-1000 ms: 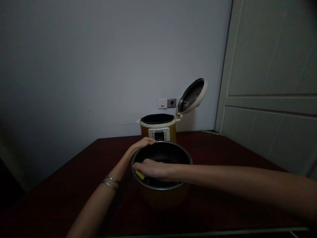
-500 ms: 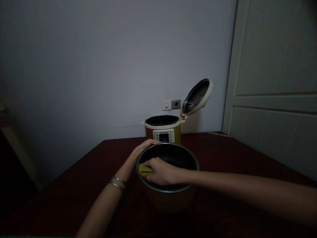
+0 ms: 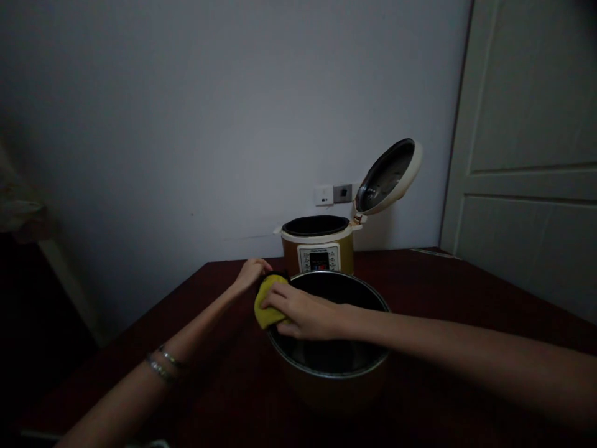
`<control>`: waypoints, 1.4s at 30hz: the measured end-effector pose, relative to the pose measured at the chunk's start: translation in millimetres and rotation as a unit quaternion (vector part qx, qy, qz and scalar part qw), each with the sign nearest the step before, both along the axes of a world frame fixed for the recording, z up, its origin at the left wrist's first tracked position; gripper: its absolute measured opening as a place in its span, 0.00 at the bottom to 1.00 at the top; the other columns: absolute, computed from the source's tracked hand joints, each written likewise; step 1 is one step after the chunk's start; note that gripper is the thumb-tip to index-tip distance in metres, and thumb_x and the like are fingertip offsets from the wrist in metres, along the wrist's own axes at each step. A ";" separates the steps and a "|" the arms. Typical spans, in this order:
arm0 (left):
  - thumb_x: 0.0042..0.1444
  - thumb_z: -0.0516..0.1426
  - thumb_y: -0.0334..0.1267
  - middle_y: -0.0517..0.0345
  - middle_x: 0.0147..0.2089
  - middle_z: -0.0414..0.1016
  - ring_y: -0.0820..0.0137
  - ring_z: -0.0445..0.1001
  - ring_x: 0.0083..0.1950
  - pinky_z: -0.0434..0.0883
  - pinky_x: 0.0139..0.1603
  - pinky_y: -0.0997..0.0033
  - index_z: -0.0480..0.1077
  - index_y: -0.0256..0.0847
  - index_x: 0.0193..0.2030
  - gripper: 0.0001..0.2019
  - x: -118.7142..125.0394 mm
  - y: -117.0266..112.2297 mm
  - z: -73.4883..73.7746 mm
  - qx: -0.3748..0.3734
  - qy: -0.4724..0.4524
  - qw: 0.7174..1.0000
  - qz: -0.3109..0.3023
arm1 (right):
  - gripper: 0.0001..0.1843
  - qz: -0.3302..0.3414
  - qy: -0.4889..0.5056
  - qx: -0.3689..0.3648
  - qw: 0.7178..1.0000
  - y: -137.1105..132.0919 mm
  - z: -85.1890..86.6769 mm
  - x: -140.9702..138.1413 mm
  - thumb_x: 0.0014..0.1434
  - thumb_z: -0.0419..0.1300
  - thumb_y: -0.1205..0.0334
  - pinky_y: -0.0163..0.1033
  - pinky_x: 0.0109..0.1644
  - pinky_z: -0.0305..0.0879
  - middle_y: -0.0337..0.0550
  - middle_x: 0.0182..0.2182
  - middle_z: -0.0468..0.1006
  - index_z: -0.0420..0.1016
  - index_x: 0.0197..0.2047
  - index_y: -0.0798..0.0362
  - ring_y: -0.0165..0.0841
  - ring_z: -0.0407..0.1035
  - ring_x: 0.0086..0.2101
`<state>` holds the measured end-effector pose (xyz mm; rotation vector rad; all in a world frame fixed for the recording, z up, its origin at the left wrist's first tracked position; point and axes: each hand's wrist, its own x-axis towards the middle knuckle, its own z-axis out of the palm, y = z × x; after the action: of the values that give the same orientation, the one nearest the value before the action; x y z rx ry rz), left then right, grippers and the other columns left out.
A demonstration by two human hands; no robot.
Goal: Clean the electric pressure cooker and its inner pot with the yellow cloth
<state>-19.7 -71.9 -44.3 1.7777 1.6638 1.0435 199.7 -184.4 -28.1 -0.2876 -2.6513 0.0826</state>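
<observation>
A round metal inner pot (image 3: 354, 367) with a dark inside stands on the dark red table (image 3: 466, 298). My right hand (image 3: 303, 313) reaches across it and presses a yellow cloth (image 3: 267, 306) against the pot's left rim, fingers closed on the cloth. My left hand (image 3: 252, 272) sits at the far left of the rim, just behind the cloth, fingers curled; what it grips is hidden. Two thin bangles (image 3: 163, 364) circle my left wrist.
An orange and white rice cooker (image 3: 319, 246) stands behind the pot near the wall, its lid (image 3: 387, 176) swung up to the right. A wall socket (image 3: 333, 194) is above it. A white door (image 3: 532, 174) fills the right side.
The yellow cloth and my right hand came up from inside the pot onto its left rim. My left hand shifted left along the rim. The camera turned left.
</observation>
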 end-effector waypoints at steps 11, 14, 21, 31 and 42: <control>0.55 0.43 0.38 0.48 0.48 0.75 0.62 0.71 0.49 0.65 0.49 0.67 0.70 0.37 0.45 0.19 28.6 -50.8 10.2 0.102 0.174 0.979 -0.024 | 0.16 -0.031 -0.121 0.211 0.970 71.6 1.7 13.0 0.56 0.54 0.71 0.46 0.48 0.60 0.56 0.45 0.65 0.65 0.49 0.59 0.40 0.59 0.44; 0.57 0.44 0.43 0.43 0.50 0.73 0.57 0.71 0.51 0.65 0.49 0.61 0.63 0.39 0.55 0.22 39.8 -53.5 12.3 0.051 0.253 0.966 0.009 | 0.17 -0.049 -0.155 0.233 0.959 79.2 6.2 23.1 0.55 0.55 0.69 0.46 0.47 0.60 0.55 0.46 0.66 0.66 0.50 0.59 0.41 0.60 0.44; 0.55 0.48 0.53 0.42 0.46 0.74 0.54 0.72 0.48 0.65 0.43 0.62 0.67 0.39 0.47 0.22 51.8 -55.3 5.0 -0.015 0.289 0.957 -0.033 | 0.17 -0.090 -0.214 0.220 0.947 85.4 10.1 52.5 0.51 0.58 0.66 0.45 0.45 0.60 0.54 0.45 0.69 0.71 0.46 0.59 0.41 0.62 0.44; 0.61 0.42 0.43 0.50 0.40 0.75 0.65 0.72 0.41 0.64 0.43 0.69 0.70 0.38 0.38 0.18 45.1 -41.3 -5.6 0.010 0.234 0.961 -0.150 | 0.14 -0.291 -0.402 -0.033 0.868 20.5 19.4 77.7 0.46 0.57 0.61 0.41 0.29 0.63 0.56 0.28 0.76 0.77 0.31 0.62 0.42 0.71 0.29; 0.60 0.44 0.36 0.48 0.37 0.76 0.64 0.74 0.39 0.64 0.38 0.70 0.71 0.37 0.34 0.15 53.6 -41.8 -2.1 -0.002 0.283 0.952 -0.119 | 0.13 -0.218 -0.202 -0.430 0.852 -5.3 -17.3 -5.8 0.57 0.49 0.60 0.33 0.25 0.58 0.36 0.20 0.65 0.68 0.26 0.56 0.26 0.59 0.19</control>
<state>33.9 -113.8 -46.4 2.3540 1.6846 0.4397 193.9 -189.7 -45.4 -1.3063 -2.6809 1.1853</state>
